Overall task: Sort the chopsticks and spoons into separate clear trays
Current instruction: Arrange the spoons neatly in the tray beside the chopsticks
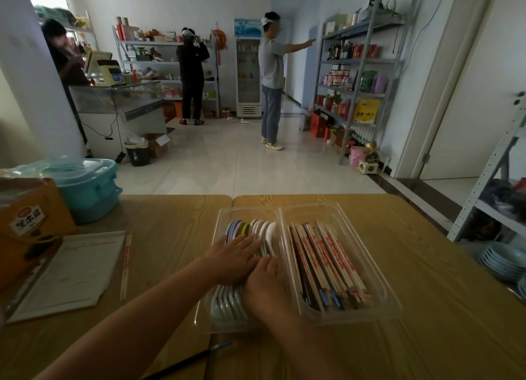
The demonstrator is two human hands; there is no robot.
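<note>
Clear plastic: two trays side by side on the wooden table (427, 265). Head view, landmark is the spoon tray (219, 223). Inside it the spoons (264, 231) stand on edge, nested in a row, likely so more fit. Bowls overlap, so there is no exact count. The left hand (233, 260) lies flat across their handles, fingers straight. The right hand (264, 282) rests just nearer, fingers laid out, gripping nothing. Both seem to be pressing the row level. Touching the spoon tray's right side is the chopstick tray (355, 217), its wrapped chopsticks (321, 254) lying lengthwise, too packed to count. Well left of the spoon tray is one stray wrapped pair (126, 263), still unsorted. Just nearer than the tray lies one dark stick (187, 361), kind unclear.
</note>
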